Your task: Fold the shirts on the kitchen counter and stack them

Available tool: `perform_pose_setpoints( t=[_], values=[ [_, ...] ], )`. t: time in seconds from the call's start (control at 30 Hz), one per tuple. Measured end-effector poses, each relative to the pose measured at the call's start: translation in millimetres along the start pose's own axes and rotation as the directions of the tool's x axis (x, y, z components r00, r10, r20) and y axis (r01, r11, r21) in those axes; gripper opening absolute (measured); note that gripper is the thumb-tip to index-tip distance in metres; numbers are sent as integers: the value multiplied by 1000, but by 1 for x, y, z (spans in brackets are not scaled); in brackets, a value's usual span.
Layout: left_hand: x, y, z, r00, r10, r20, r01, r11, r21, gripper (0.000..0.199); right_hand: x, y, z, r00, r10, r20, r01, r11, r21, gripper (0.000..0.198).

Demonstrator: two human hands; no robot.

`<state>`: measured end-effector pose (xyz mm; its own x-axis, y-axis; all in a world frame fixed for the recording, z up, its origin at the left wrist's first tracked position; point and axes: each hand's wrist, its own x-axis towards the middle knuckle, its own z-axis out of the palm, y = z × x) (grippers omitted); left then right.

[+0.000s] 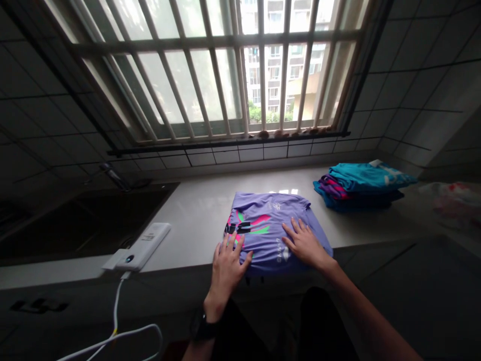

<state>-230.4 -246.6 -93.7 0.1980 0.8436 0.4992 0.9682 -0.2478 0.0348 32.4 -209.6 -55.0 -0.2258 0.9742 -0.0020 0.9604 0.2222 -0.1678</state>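
Observation:
A purple T-shirt (263, 215) with pink, green and black print and white lettering lies partly folded on the counter, its near side hanging over the front edge. My left hand (228, 263) rests on its near left part, fingers spread over the colourful print. Across the right part, my right hand (303, 243) lies flat with the fingers apart, beside the white lettering. Neither hand grips the cloth. A dark watch is on my left wrist.
To the right sits a stack of folded clothes (361, 185), turquoise on top, with a plastic bag (456, 200) beyond. On the left are a dark sink (93, 215) and a white power bank (145, 245) with a cable (117, 306). A barred window (225, 75) rises behind the counter (195, 210).

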Motion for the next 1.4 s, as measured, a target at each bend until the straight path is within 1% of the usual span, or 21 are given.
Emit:
perform_pose_setpoints(
  t=[0.07,0.17,0.23,0.3,0.37,0.43,0.53,0.6,0.67,0.73,0.8,0.87,0.9,0.97,1.0,1.03,1.13,1.17,1.23,1.33,1.4],
  values=[
    [-6,2,-3,997,41,-67,-43,999,-28,54,-3,7,-4,999,-32,-29,33,999,33,54],
    [-22,3,-7,979,167,-116,-177,981,-83,61,-31,14,3,977,-99,-190,118,989,91,51],
    [-31,2,-7,969,232,-86,-239,968,-78,57,-54,16,18,949,-166,-269,197,976,93,58],
    [-33,0,-7,969,242,-46,-244,969,-47,55,-70,18,34,930,-200,-308,230,971,62,70],
    [-30,-5,-8,969,248,-22,-248,968,-41,57,-75,21,45,920,-187,-344,217,975,49,73],
    [-25,-12,-13,957,292,0,-291,953,-85,53,-74,25,46,913,-176,-367,226,969,98,72],
    [-21,-28,-29,947,320,34,-308,932,-192,48,-72,35,27,905,-236,-354,338,904,262,68],
    [-17,-38,-46,959,276,57,-250,925,-286,47,-73,41,5,903,-254,-345,380,847,371,65],
    [-5,-44,-67,973,209,96,-157,910,-383,45,-69,46,-21,914,-233,-331,370,813,449,60],
    [19,-44,-88,983,111,144,-39,902,-431,41,-55,50,-49,933,-211,-290,337,796,503,52],
    [52,-40,-103,986,-30,163,95,910,-404,34,-30,51,-74,952,-197,-233,294,793,534,45],
    [87,-32,-108,973,-119,196,181,923,-340,26,-2,49,-92,966,-101,-236,211,836,506,42],
    [101,-28,-105,971,-151,187,202,934,-295,26,10,46,-96,956,-16,-292,154,876,456,41],
    [119,-21,-93,976,-191,103,207,960,-188,35,26,39,-96,894,109,-434,53,937,344,42],
    [122,-18,-83,982,-175,68,184,972,-147,39,29,35,-91,867,121,-484,36,952,303,43],
    [120,-16,-72,989,-136,61,143,982,-123,40,28,31,-84,864,99,-493,50,959,279,42],
    [100,-13,-38,983,25,184,0,991,-135,34,15,22,-55,936,-47,-349,156,944,291,35],
    [92,-13,-29,973,55,226,-23,989,-145,32,11,20,-45,954,-75,-291,165,940,298,34],
    [81,-15,-16,967,58,249,-22,989,-146,33,6,19,-28,975,-82,-206,144,942,304,33],
    [83,-18,-13,970,53,236,-11,984,-177,31,13,19,-15,981,-100,-167,152,929,339,33],
    [96,-19,-18,966,104,236,-41,965,-261,29,24,19,-14,971,-86,-221,162,923,349,40]
  ],
)
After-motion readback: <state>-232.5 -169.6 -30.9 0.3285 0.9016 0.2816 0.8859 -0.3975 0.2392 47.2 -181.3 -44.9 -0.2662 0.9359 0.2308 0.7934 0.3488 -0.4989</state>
